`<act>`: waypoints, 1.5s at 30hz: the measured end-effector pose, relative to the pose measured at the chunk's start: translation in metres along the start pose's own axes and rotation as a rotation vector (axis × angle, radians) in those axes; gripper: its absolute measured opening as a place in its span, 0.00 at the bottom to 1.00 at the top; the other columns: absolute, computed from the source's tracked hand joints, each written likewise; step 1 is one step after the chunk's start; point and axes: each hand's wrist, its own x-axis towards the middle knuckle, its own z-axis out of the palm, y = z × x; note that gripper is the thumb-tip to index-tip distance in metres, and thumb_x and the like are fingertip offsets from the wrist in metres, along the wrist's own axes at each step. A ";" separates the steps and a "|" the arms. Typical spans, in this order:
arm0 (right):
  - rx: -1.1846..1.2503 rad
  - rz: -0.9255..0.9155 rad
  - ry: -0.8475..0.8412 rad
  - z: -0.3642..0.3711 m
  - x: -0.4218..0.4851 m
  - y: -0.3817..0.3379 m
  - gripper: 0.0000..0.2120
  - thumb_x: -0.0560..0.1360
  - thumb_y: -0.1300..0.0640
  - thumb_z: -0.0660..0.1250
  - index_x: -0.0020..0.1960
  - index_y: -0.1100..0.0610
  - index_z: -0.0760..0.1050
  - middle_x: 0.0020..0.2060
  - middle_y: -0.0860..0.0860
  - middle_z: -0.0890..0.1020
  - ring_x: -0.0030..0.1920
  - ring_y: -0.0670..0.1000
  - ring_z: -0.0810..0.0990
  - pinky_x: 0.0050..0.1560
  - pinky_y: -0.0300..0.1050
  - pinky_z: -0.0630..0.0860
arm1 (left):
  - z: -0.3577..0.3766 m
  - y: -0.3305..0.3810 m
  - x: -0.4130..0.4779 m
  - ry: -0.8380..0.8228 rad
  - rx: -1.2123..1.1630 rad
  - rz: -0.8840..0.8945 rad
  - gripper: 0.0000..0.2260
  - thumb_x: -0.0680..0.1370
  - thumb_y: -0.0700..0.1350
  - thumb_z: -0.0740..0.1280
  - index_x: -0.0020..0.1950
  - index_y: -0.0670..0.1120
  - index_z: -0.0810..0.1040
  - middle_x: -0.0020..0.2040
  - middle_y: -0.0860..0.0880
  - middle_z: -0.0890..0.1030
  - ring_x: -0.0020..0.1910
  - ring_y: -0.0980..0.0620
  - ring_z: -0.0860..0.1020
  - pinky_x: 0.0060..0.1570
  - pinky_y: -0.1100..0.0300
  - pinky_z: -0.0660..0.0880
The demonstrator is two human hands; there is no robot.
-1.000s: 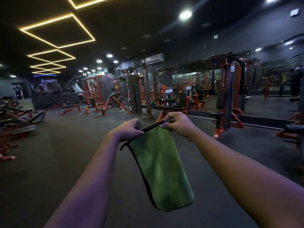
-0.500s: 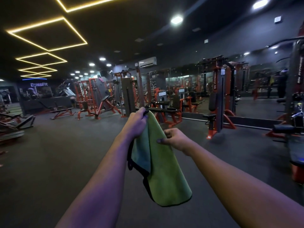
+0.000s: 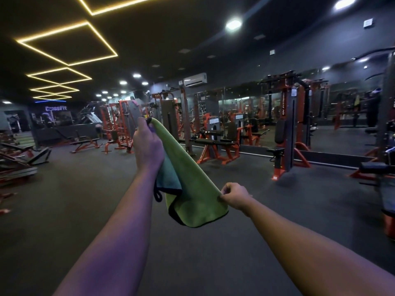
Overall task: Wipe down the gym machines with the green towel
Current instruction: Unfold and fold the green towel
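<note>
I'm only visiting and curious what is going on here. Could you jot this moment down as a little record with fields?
Place: gym hall with a dark floor and a mirror wall
Towel: green towel, held in the air, partly folded, dark edging
Left hand: left hand raised, grips the towel's top corner
Right hand: right hand lower, pinches the towel's side edge
Machines: red-and-black machine and bench machine ahead, apart from the towel
Wiping: not yet begun
</note>
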 end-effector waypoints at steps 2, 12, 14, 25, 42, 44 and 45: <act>-0.011 0.043 0.080 0.001 0.001 0.003 0.02 0.77 0.57 0.67 0.48 0.50 0.76 0.47 0.48 0.81 0.54 0.50 0.77 0.75 0.63 0.57 | -0.005 -0.003 0.002 0.018 0.020 -0.022 0.07 0.86 0.41 0.53 0.54 0.42 0.69 0.37 0.53 0.72 0.32 0.56 0.71 0.27 0.67 0.63; 0.305 0.133 0.620 -0.028 0.013 -0.014 0.08 0.85 0.51 0.60 0.53 0.55 0.65 0.42 0.50 0.75 0.50 0.56 0.76 0.66 0.61 0.69 | -0.025 -0.043 -0.009 -0.081 0.352 -0.253 0.11 0.86 0.43 0.53 0.63 0.39 0.70 0.50 0.39 0.79 0.45 0.42 0.75 0.42 0.50 0.67; 0.339 0.095 0.650 -0.031 0.014 -0.018 0.09 0.85 0.51 0.60 0.53 0.54 0.63 0.39 0.48 0.72 0.51 0.57 0.78 0.64 0.62 0.72 | -0.025 -0.048 -0.013 -0.094 0.345 -0.300 0.11 0.85 0.42 0.54 0.64 0.39 0.70 0.54 0.35 0.79 0.52 0.37 0.77 0.45 0.48 0.68; 0.119 0.045 -0.015 -0.055 0.009 -0.003 0.08 0.78 0.64 0.58 0.46 0.60 0.76 0.44 0.56 0.78 0.41 0.50 0.73 0.41 0.44 0.71 | -0.027 -0.059 -0.023 -0.040 0.331 -0.347 0.15 0.87 0.47 0.52 0.67 0.40 0.69 0.56 0.31 0.78 0.55 0.31 0.77 0.43 0.48 0.64; -0.153 0.230 -0.117 -0.073 0.016 0.005 0.11 0.71 0.60 0.79 0.51 0.60 0.83 0.44 0.54 0.80 0.40 0.51 0.77 0.38 0.44 0.76 | -0.024 -0.083 -0.044 -0.070 0.373 -0.459 0.08 0.83 0.38 0.51 0.59 0.40 0.67 0.55 0.32 0.77 0.53 0.33 0.77 0.44 0.45 0.71; 0.038 0.133 0.112 -0.066 0.018 0.007 0.06 0.72 0.58 0.76 0.47 0.57 0.82 0.46 0.54 0.82 0.46 0.53 0.80 0.41 0.44 0.75 | -0.024 -0.085 -0.047 0.010 0.332 -0.446 0.08 0.84 0.39 0.51 0.58 0.40 0.67 0.52 0.32 0.78 0.49 0.33 0.78 0.42 0.44 0.72; 0.198 0.081 0.206 -0.063 0.018 0.008 0.02 0.74 0.59 0.72 0.45 0.56 0.80 0.45 0.55 0.82 0.48 0.55 0.79 0.42 0.46 0.75 | -0.023 -0.086 -0.048 0.054 0.311 -0.425 0.07 0.84 0.40 0.51 0.58 0.40 0.67 0.50 0.33 0.78 0.47 0.34 0.78 0.39 0.45 0.71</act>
